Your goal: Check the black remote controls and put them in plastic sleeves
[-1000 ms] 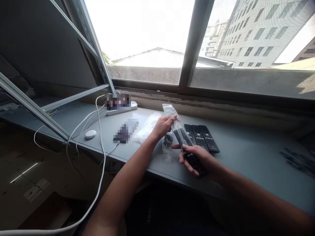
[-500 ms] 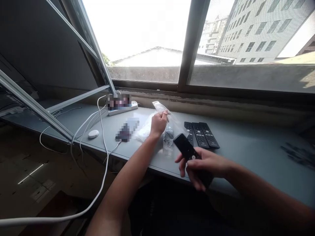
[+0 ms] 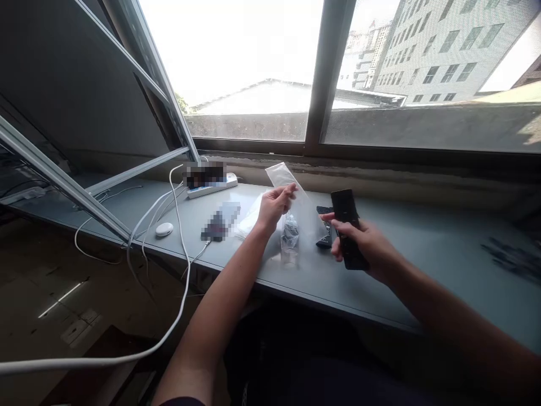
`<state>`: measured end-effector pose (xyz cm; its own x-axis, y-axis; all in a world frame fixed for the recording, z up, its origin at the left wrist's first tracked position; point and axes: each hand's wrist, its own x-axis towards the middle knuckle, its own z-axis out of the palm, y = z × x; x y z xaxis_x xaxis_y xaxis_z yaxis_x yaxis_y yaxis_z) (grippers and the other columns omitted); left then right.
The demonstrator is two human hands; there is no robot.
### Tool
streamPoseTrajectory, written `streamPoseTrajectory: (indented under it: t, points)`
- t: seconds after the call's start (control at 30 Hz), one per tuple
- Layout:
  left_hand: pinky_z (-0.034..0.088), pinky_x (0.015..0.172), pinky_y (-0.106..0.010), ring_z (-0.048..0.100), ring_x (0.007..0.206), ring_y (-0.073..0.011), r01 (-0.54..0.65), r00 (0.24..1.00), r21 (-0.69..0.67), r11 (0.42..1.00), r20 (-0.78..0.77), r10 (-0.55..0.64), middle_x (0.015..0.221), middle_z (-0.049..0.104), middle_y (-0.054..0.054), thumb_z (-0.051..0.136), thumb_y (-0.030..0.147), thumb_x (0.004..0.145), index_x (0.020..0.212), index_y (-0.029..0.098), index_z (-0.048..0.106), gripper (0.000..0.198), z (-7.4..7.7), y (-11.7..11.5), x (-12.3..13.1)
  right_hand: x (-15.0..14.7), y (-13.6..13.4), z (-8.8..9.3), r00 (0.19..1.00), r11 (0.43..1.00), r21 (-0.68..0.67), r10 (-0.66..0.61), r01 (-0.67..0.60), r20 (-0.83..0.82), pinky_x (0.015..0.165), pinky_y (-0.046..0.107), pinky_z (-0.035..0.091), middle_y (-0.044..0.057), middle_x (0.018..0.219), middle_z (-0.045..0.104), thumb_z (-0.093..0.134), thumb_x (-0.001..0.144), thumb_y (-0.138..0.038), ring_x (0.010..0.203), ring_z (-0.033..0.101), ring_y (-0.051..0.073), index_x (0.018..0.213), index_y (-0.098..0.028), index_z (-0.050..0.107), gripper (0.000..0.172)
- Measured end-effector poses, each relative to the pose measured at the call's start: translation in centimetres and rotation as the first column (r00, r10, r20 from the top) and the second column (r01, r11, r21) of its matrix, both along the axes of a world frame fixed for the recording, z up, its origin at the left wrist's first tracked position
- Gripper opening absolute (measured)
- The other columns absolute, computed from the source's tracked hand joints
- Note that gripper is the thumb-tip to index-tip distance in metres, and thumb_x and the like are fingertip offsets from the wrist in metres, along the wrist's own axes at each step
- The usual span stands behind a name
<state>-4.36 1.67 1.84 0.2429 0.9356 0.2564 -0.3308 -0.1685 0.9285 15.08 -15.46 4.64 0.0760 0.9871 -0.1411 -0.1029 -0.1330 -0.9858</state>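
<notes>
My left hand [image 3: 274, 207] pinches a clear plastic bag [image 3: 302, 197], which slants from the upper left down toward the right. In my right hand [image 3: 363, 239] is a black remote control [image 3: 347, 225], held upright just right of the bag. Behind it lies another remote [image 3: 324, 239] on the table; the others of that row are hidden by my right hand. Below the bag, a small clear pouch [image 3: 289, 232] with something dark inside rests on the table. White plastic bags [image 3: 250, 220] lie flat beside my left wrist.
A phone-like device [image 3: 220, 221], partly blurred out, lies on the grey table [image 3: 422, 254] with a cable. Left of it are a round white object [image 3: 164, 229] and a white power strip [image 3: 213, 185]. A white cable [image 3: 185, 287] hangs over the front edge. Metal frame bars [image 3: 139, 166] stand at left.
The remote in my right hand has risen and moved right, from tilted to nearly upright, now covering part of the row. My left hand's bag is spread out more.
</notes>
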Motion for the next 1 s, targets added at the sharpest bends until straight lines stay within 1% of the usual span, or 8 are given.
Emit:
streamPoseTrajectory:
  t: [0.17,0.33,0.5,0.57,0.63,0.77,0.87,1.0]
  points:
    - [0.033,0.053,-0.023,0.05,0.061,-0.0067,-0.006,0.996,-0.084,0.996,0.09,0.013,0.091,0.075,-0.006,0.089,0.058,0.086,0.103,0.017,0.088,0.045,0.1,0.3,-0.2,-0.6,-0.2,-0.1,0.989,0.991,-0.043,0.127,-0.13,-0.081,0.055,0.03,0.055,0.005,0.066,0.075,0.086,0.095,-0.05,0.053,0.066,0.019,0.154,-0.015,0.067,0.071]
    - [0.035,0.055,-0.022,0.06,0.068,-0.0097,0.058,0.989,-0.129,0.99,0.139,-0.04,0.101,0.081,-0.01,0.086,0.057,0.089,0.114,0.016,0.087,0.048,0.3,0.3,-0.5,-0.9,-0.4,0.0,0.974,0.981,-0.029,0.186,-0.191,-0.133,0.054,0.031,0.058,0.011,0.091,0.084,0.089,0.093,-0.043,0.054,0.069,0.017,0.144,-0.013,0.077,0.061]
    - [0.045,0.062,-0.022,0.066,0.075,-0.0119,0.1,0.981,-0.139,0.985,0.179,-0.074,0.11,0.082,-0.012,0.081,0.052,0.092,0.119,0.016,0.086,0.046,0.6,-0.1,-0.7,-1.3,-0.6,0.0,0.97,0.975,-0.026,0.216,-0.221,-0.114,0.057,0.03,0.063,0.008,0.078,0.08,0.09,0.095,-0.04,0.059,0.074,0.02,0.149,-0.012,0.075,0.063]
    - [0.047,0.064,-0.022,0.069,0.079,-0.0129,0.046,0.982,-0.162,0.986,0.187,-0.016,0.114,0.082,-0.012,0.078,0.05,0.094,0.117,0.016,0.086,0.042,0.7,0.2,-0.8,-1.4,-0.6,-0.1,0.973,0.977,-0.025,0.211,-0.214,-0.089,0.058,0.03,0.064,0.009,0.08,0.081,0.089,0.096,-0.039,0.064,0.077,0.021,0.145,-0.012,0.078,0.057]
    - [0.049,0.065,-0.022,0.071,0.082,-0.0137,-0.045,0.973,-0.219,0.975,0.213,0.093,0.112,0.083,-0.011,0.079,0.049,0.094,0.112,0.016,0.084,0.037,0.5,0.7,-1.1,-1.5,-0.6,-0.2,0.974,0.976,-0.022,0.214,-0.216,-0.073,0.058,0.03,0.065,0.011,0.085,0.083,0.09,0.096,-0.038,0.07,0.08,0.023,0.141,-0.013,0.08,0.053]
    - [0.048,0.063,-0.02,0.068,0.074,-0.0106,-0.242,0.91,-0.333,0.911,0.248,0.332,0.097,0.081,-0.006,0.086,0.045,0.089,0.103,0.017,0.079,0.033,0.0,2.0,-1.7,-1.4,-0.5,-0.8,0.962,0.964,-0.022,0.265,-0.267,-0.067,0.058,0.029,0.066,0.012,0.088,0.084,0.09,0.096,-0.037,0.077,0.083,0.026,0.136,-0.013,0.083,0.048]
    - [0.047,0.064,-0.019,0.065,0.071,-0.0083,-0.291,0.896,-0.313,0.904,0.243,0.372,0.093,0.08,-0.004,0.089,0.047,0.087,0.099,0.017,0.078,0.034,-0.3,2.5,-2.0,-1.3,-0.5,-1.2,0.958,0.959,-0.02,0.282,-0.284,-0.048,0.058,0.029,0.066,0.015,0.101,0.086,0.091,0.095,-0.038,0.08,0.085,0.026,0.138,-0.016,0.083,0.049]
    - [0.052,0.069,-0.02,0.069,0.073,-0.0095,-0.263,0.91,-0.327,0.908,0.229,0.346,0.093,0.08,-0.004,0.091,0.045,0.086,0.097,0.017,0.079,0.032,-0.5,2.5,-2.0,-1.3,-0.5,-1.2,0.962,0.962,-0.018,0.272,-0.272,-0.032,0.057,0.029,0.067,0.018,0.13,0.083,0.09,0.096,-0.04,0.089,0.087,0.029,0.14,-0.021,0.083,0.049]
